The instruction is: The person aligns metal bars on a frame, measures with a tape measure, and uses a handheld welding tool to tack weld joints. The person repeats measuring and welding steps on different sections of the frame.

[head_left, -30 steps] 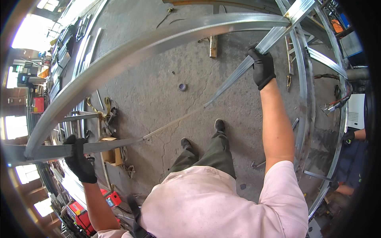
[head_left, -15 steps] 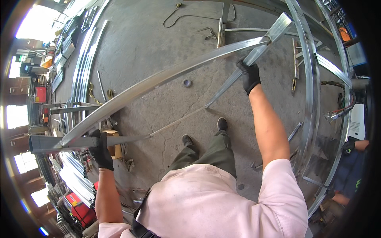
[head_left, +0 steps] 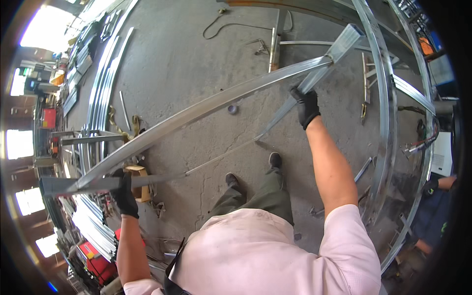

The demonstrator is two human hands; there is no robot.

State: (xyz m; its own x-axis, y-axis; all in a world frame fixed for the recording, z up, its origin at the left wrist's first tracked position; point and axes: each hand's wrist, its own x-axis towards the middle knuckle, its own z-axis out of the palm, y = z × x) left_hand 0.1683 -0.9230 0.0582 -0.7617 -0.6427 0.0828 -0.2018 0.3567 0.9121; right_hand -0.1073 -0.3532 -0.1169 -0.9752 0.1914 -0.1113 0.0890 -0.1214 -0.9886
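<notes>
A large frame of silvery square metal tubing (head_left: 206,103) hangs between my hands, tilted, with one long bar crossing from lower left to upper right. My left hand (head_left: 126,200), in a black glove, is closed round the frame's left leg near its joint with the long bar. The gloved right hand (head_left: 307,105) grips the right leg a little below the upper joint. Both legs run down toward a thin lower bar (head_left: 221,159) above the floor in front of my shoes. The palms and some fingers are hidden.
At the right stand long metal rails (head_left: 386,113); beyond them another person's gloved hand (head_left: 430,186) shows. Metal tubes (head_left: 105,83) lie at the left, near a red machine (head_left: 96,260). A tape roll (head_left: 232,109) and a cable (head_left: 236,20) lie on the concrete floor.
The frame and both my hands have come slightly lower in the picture, toward me. My grip on both legs stays the same.
</notes>
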